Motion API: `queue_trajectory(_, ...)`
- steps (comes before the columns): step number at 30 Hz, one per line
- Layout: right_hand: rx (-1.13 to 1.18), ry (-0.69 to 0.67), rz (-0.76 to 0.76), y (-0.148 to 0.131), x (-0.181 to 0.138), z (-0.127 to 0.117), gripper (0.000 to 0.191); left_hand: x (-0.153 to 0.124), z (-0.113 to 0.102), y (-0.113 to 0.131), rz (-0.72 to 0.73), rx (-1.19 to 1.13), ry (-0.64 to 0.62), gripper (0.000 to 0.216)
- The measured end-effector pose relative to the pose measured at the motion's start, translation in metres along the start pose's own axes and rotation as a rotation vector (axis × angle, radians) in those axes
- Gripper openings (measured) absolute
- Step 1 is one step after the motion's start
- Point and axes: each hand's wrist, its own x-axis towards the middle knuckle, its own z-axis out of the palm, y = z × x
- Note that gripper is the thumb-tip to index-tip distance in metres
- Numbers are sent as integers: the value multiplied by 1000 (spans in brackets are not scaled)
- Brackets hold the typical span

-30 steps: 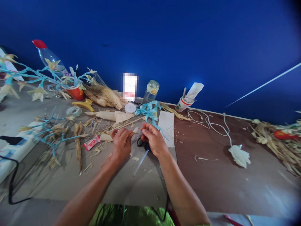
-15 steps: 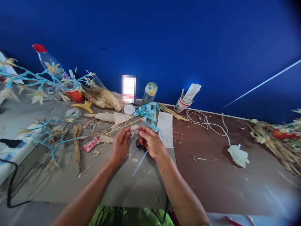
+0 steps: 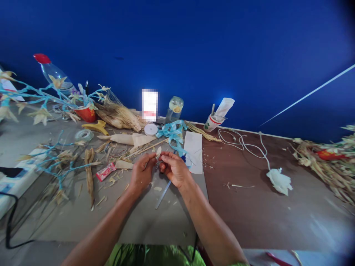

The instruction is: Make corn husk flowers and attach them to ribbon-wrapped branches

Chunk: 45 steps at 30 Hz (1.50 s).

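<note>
My left hand (image 3: 142, 172) and my right hand (image 3: 173, 169) meet over the grey mat (image 3: 83, 210), fingertips pinched together on a small pale husk piece (image 3: 158, 152) held between them. A light blue ribbon (image 3: 173, 133) trails from behind my right hand to a loose bundle further back. A clear thin stick (image 3: 163, 192) lies on the mat just below my hands. A white paper sheet (image 3: 194, 147) lies to the right of my right hand.
Dried husks (image 3: 119, 114), a white tape roll (image 3: 151, 129), a glass jar (image 3: 174, 108) and a paper cup (image 3: 212, 122) stand along the blue wall. Blue-wrapped branches with husk flowers (image 3: 52, 162) lie left. A white cable (image 3: 244, 142) and white flower (image 3: 279, 181) lie right on the brown table.
Both hands have drawn slightly closer to me and together, and the husk piece now stands upright between the fingertips. The view has shifted a little.
</note>
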Motion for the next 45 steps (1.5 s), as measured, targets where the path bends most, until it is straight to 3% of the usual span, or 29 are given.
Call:
queue_trajectory(2,-84,63,-125,0,0,-2,28,0,0,-2,-4,1,-4,22)
queue_trajectory(5,-420,150,-402,-2,0,-5,19,0,0,-3,-11,0,-17,23)
queue_trajectory(8,-804,171,-593,-3,-3,-7,34,0,-1,1,1,28,-16,23)
queue_trajectory(11,-1040,187,-655,-3,-4,-6,47,-1,-1,6,81,82,-33,21)
queue_trajectory(16,-1193,232,-695,0,-2,-4,45,-3,-2,11,169,131,-66,21)
queue_trajectory(26,-1433,116,-933,-2,-7,-10,26,-2,0,9,-83,-67,-121,21)
queue_trajectory(30,-1573,80,-960,-6,-9,-11,21,-1,0,9,-179,-160,-185,25)
queue_trajectory(37,-1729,-52,-932,-14,-14,-11,18,2,-2,12,-183,-71,-268,23)
queue_trajectory(45,-1500,-193,-807,-21,-13,-17,15,5,-7,22,-315,-188,-385,26)
